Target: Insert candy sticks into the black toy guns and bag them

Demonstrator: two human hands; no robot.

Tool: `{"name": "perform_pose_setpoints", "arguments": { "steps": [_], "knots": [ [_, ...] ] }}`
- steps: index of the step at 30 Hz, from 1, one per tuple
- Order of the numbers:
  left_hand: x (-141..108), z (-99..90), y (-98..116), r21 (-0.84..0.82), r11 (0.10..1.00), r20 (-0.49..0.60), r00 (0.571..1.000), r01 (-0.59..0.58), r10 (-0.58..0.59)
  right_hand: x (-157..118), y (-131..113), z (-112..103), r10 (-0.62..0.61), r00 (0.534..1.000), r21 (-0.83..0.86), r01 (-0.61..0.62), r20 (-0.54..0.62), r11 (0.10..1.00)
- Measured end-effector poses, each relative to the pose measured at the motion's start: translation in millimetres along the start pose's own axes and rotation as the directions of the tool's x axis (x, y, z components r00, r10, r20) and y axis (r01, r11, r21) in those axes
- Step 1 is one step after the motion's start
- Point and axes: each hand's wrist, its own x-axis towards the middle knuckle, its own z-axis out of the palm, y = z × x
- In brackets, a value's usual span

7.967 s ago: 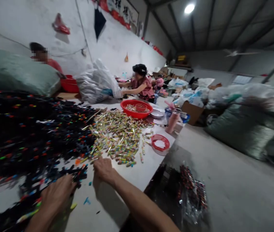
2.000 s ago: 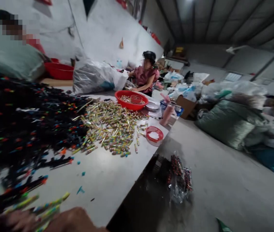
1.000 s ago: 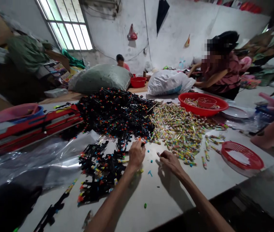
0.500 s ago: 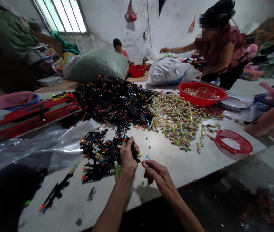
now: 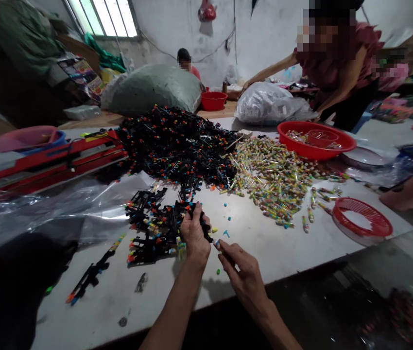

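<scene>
My left hand [image 5: 195, 232] is wrapped round a black toy gun [image 5: 203, 224], mostly hidden by the fingers. Just to the right, my right hand [image 5: 241, 265] pinches a small candy tube [image 5: 218, 244] at the end of the black piece. Beside my left hand lie several black toy guns [image 5: 151, 248] with orange and blue tips. One toy gun [image 5: 92, 274] with a yellow tube on its end rests apart at the left. Behind are a large heap of black toy guns [image 5: 177, 146] and a pile of candy tubes [image 5: 275, 180].
A red basin [image 5: 286, 133] and a red basket [image 5: 384, 223] stand at the right. Clear plastic sheeting [image 5: 93, 209] covers the left side. A person [image 5: 337, 63] leans over a white bag [image 5: 268, 104]; another sits behind a big sack [image 5: 155, 90].
The camera view has shifted slightly. Both hands keep their holds, close together. Across the table, the standing person's outstretched hand has come down to the white bag.
</scene>
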Motion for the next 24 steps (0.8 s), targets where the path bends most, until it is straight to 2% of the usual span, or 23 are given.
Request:
{"name": "perform_pose_setpoints", "arguments": {
  "steps": [3, 5, 7, 9, 11, 13, 15, 17, 19, 21, 24],
  "knots": [
    [1, -5.4, -1, -0.009, 0.999, -0.010, 0.999, 0.041, -0.041, -5, 5, 11, -0.171, 0.985, -0.175, 0.162, -0.037, 0.971],
    [2, -10.2, 0, 0.001, 0.999, -0.023, 0.999, 0.039, -0.039, -8, 9, 21, -0.294, 0.955, -0.306, 0.268, -0.042, 0.914],
    [4, -14.2, 2, 0.020, 0.999, -0.060, 0.998, -0.027, 0.029, -8, 11, 30, -0.392, 0.919, -0.396, 0.344, -0.042, 0.851],
    [7, -16.1, 5, 0.051, 0.992, -0.096, 0.988, -0.119, 0.123, -5, 9, 35, -0.397, 0.917, -0.379, 0.354, -0.038, 0.855],
    [9, -16.3, 10, 0.074, 0.980, -0.115, 0.974, -0.185, 0.193, 2, 6, 35, -0.281, 0.959, -0.239, 0.268, -0.023, 0.933],
    [10, -16.9, 15, 0.072, 0.980, -0.097, 0.977, -0.185, 0.192, 10, 3, 32, -0.069, 0.997, -0.012, 0.069, 0.027, 0.998],
    [9, -20.8, 18, 0.102, 0.986, -0.042, 0.990, -0.131, 0.136, 17, 2, 26, 0.145, 0.986, 0.194, -0.158, 0.081, 0.968],
    [7, -28.6, 18, 0.194, 0.977, 0.030, 0.996, -0.086, 0.082, 21, 3, 18, 0.301, 0.947, 0.323, -0.321, 0.110, 0.890],
    [5, -38.5, 17, 0.300, 0.952, 0.081, 0.996, -0.058, 0.035, 23, 6, 12, 0.384, 0.913, 0.387, -0.407, 0.140, 0.827],
    [4, -47.2, 15, 0.341, 0.940, 0.092, 0.996, -0.012, -0.021, 24, 8, 9, 0.407, 0.897, 0.402, -0.441, 0.173, 0.802],
    [3, -55.5, 12, 0.307, 0.952, 0.021, 1.000, 0.009, -0.016, 22, 3, 14, 0.427, 0.888, 0.435, -0.458, 0.173, 0.775]
  ]
}}
